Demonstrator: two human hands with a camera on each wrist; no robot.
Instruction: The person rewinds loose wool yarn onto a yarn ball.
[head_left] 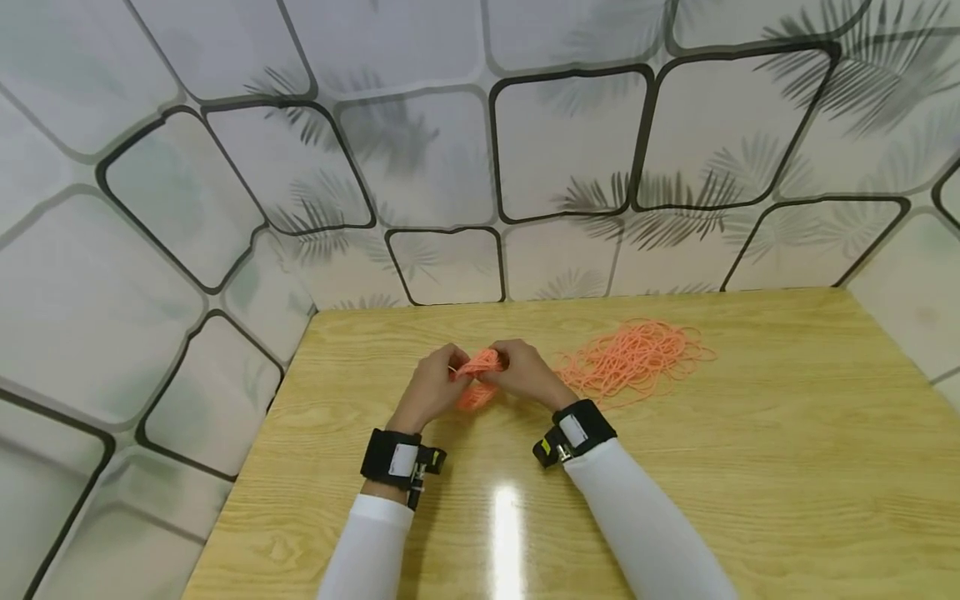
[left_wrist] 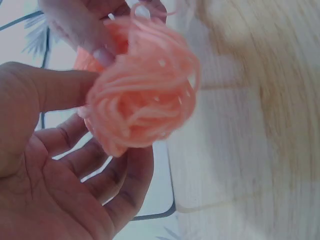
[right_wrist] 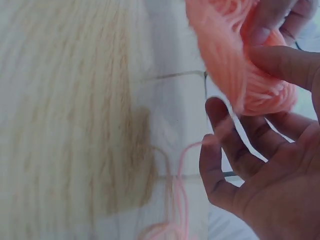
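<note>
A bundle of wound orange yarn [head_left: 480, 364] is held between both hands above the table. My left hand [head_left: 433, 386] grips its left side; in the left wrist view the thumb lies on the yarn ball [left_wrist: 145, 95] and the fingers curl beneath it. From the other side my right hand [head_left: 525, 375] pinches the bundle with thumb and fingers. In the right wrist view a loose strand [right_wrist: 182, 170] runs down from near the right fingers. Right of the hands, a loose heap of the same yarn [head_left: 637, 358] lies tangled on the table.
The wooden table [head_left: 750, 467] reaches back to a patterned wall covering [head_left: 570, 150] with dark outlines and leaf prints. More of that covering stands along the left side. Black straps with small cameras [head_left: 393, 458] sit on both wrists, below white sleeves.
</note>
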